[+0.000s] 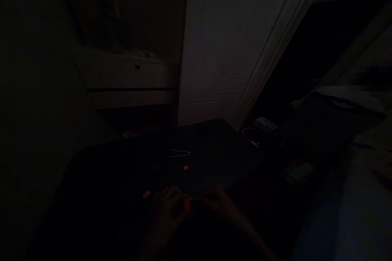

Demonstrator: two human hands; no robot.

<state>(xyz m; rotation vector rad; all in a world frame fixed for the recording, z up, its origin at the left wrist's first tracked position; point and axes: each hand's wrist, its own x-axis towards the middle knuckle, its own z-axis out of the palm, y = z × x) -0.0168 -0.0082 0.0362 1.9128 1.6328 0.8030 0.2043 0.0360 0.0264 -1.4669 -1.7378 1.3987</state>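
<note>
The scene is very dark. My left hand [168, 206] is closed around a small orange-red piece [187, 204], pinched between thumb and fingers above the dark table. Close by on the right, my right hand [216, 199] has its fingers pressed together against the piece's side. A tiny greenish bit [190, 198] shows between the two hands; what the right fingers hold is hidden. Beyond the hands lie a small orange piece [185, 167] and a thin V-shaped metal tool like tweezers [180, 153]. Another orange-red piece [146, 194] rests left of my left hand.
The dark tabletop [211, 151] reaches towards a pale door [214, 49]. A drawer unit [131, 75] stands behind on the left. On the right are a white box [265, 124], a white cable [249, 136] and a pale-covered surface [364, 208].
</note>
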